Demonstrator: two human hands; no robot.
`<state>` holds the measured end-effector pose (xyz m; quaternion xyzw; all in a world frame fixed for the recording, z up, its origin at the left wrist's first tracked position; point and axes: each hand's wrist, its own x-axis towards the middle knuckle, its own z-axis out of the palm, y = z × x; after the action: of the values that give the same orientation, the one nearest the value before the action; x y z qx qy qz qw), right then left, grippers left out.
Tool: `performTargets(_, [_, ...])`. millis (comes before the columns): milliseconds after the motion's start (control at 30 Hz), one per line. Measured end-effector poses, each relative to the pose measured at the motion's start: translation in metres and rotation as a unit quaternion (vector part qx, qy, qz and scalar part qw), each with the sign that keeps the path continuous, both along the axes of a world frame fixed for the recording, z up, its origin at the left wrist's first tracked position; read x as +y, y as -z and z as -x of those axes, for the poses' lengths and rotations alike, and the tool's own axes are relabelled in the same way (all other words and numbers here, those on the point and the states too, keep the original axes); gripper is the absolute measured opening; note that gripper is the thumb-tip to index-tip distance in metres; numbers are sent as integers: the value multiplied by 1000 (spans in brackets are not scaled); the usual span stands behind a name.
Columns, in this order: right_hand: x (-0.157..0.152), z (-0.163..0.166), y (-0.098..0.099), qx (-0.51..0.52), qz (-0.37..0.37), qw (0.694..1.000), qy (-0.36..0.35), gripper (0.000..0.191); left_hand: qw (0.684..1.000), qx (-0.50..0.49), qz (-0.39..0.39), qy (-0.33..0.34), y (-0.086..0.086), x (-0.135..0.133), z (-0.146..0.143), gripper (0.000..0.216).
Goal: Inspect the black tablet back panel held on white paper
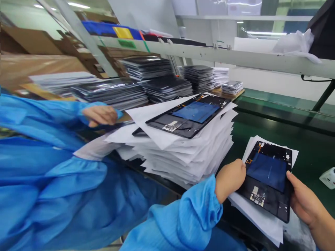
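Note:
A black tablet panel (pixel 268 177) with a blue rectangle in its middle lies on a few white sheets (pixel 261 219) at the lower right. My left hand (pixel 230 179), in a blue sleeve, grips the panel's left edge. Its right edge is held by my right hand (pixel 303 198), thumb on top. A second, similar panel (pixel 191 113) rests on top of a tall stack of white sheets (pixel 183 153) to the left of my hands.
A co-worker in a blue gown fills the left side, one hand (pixel 101 115) resting beside the paper stack. Piles of dark panels (pixel 157 82) stand behind on the bench. A green conveyor belt (pixel 282 129) runs on the right, under a white shelf (pixel 235 57).

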<state>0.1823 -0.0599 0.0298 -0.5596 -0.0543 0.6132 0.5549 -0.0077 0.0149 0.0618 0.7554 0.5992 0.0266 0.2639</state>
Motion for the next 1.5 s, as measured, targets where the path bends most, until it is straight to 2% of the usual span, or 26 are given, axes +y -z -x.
performTargets(100, [-3, 4, -10, 13, 14, 999, 32, 36, 996, -82, 6, -26, -8, 4, 5, 30])
performTargets(167, [-5, 5, -16, 12, 19, 999, 38, 35, 982, -160, 51, -81, -9, 8, 11, 30])
performTargets(233, [-6, 4, -15, -19, 29, 999, 33, 31, 961, -213, 111, -140, -3, 10, 16, 29])
performTargets(300, [-8, 3, -8, -49, 44, 997, 26, 25, 949, -225, 143, -170, 7, 11, 22, 27])
performTargets(400, [-10, 3, 4, -61, 32, 998, -8, 21, 947, -224, 136, -188, 22, 11, 32, 30])
performTargets(500, [-14, 4, 8, -79, -5, 996, -36, 27, 934, -260, 149, -196, 30, 11, 41, 40])
performTargets(567, [-18, 4, 4, -88, -18, 996, -14, 31, 923, -280, 174, -197, 31, 11, 47, 43])
performTargets(700, [-28, 3, -11, -95, -39, 995, 18, 38, 905, -327, 184, -202, 28, 6, 58, 31])
performTargets(800, [-31, 8, -16, -89, -48, 995, -13, 48, 861, -405, 225, -211, 27, -1, 63, 24])
performTargets(867, [-28, 15, -11, -74, -42, 996, -25, 51, 826, -442, 276, -214, 31, -7, 62, 18])
performTargets(933, [-23, 24, -3, -52, -30, 997, -42, 48, 793, -462, 327, -223, 38, -11, 60, 14])
performTargets(1033, [-15, 34, 7, -25, -8, 997, -75, 39, 729, -495, 383, -276, 48, -13, 57, 19])
performTargets(1100, [-12, 38, 10, -19, -3, 996, -90, 33, 711, -495, 395, -305, 47, -12, 56, 24])
performTargets(1167, [-11, 39, 10, -29, -11, 994, -105, 30, 740, -465, 389, -291, 41, -8, 53, 28])
performTargets(1267, [-11, 37, 11, -72, -10, 988, -135, 29, 825, -381, 337, -248, 29, 0, 43, 32])
performTargets(1367, [-12, 37, 14, -102, -12, 983, -151, 33, 891, -302, 248, -230, 23, 6, 26, 34])
performTargets(1500, [-12, 40, 16, -100, -38, 987, -119, 38, 950, -227, 111, -185, 28, 7, 8, 35])
